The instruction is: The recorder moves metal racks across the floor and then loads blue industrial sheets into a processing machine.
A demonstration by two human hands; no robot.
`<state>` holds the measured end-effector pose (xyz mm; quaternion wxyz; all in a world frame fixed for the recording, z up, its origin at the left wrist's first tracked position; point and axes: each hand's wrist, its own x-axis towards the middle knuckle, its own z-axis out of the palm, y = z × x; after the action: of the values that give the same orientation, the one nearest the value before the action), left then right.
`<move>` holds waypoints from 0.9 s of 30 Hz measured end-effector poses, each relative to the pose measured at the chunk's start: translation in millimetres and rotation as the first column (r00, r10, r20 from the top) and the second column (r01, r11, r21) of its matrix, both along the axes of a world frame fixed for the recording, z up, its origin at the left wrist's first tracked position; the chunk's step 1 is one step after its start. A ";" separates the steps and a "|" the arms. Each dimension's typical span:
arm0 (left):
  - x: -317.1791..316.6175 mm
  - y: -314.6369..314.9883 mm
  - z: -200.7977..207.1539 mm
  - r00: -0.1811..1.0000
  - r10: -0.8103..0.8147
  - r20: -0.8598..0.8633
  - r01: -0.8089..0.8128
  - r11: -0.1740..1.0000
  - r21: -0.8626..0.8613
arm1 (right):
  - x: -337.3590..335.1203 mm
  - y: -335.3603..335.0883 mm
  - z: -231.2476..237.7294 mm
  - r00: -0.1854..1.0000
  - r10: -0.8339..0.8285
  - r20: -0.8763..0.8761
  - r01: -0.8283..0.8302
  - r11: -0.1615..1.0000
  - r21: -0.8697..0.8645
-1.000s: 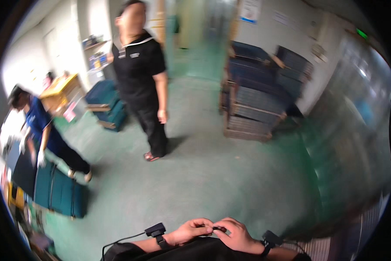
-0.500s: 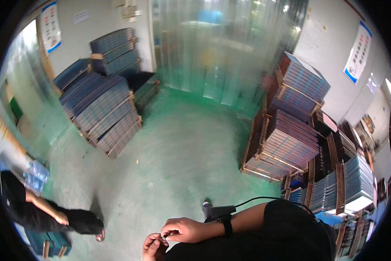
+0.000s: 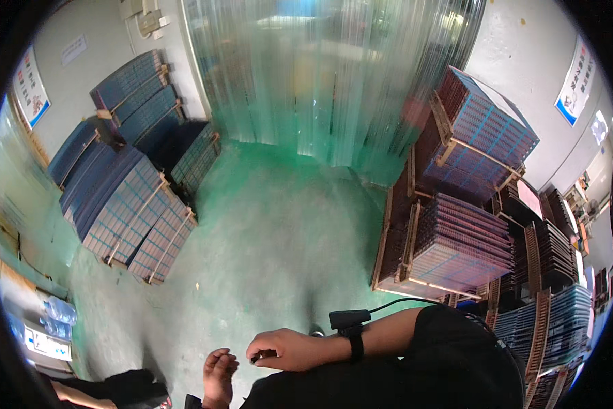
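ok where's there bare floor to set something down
The widest bare patch is the green floor beyond your right hand, between the left panel stacks and right panel stacks, up to the strip curtain. It's crowded at far right, where racks stand close beside those stacks, and at lower left, near the bottles and another person's leg.

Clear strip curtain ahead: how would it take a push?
Probably floppy: the curtain hangs in long, see-through strips. Likely to part rather than tip, as its lower edge looks uneven and loose. Perhaps slick, given the glossy streaks.
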<state>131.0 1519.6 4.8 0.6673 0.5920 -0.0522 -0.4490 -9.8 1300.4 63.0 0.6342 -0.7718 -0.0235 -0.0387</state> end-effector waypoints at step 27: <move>185.9 -888.7 -39.0 -0.124 -0.604 0.788 0.819 0.386 0.425 | 21.8 -579.5 -36.0 0.173 -0.973 -0.151 0.982 0.183 -0.052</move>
<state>316.9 630.9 -34.1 0.2265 0.5205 -0.7472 -0.3457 12.0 721.0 27.0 0.4844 -0.5907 0.5234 -0.3775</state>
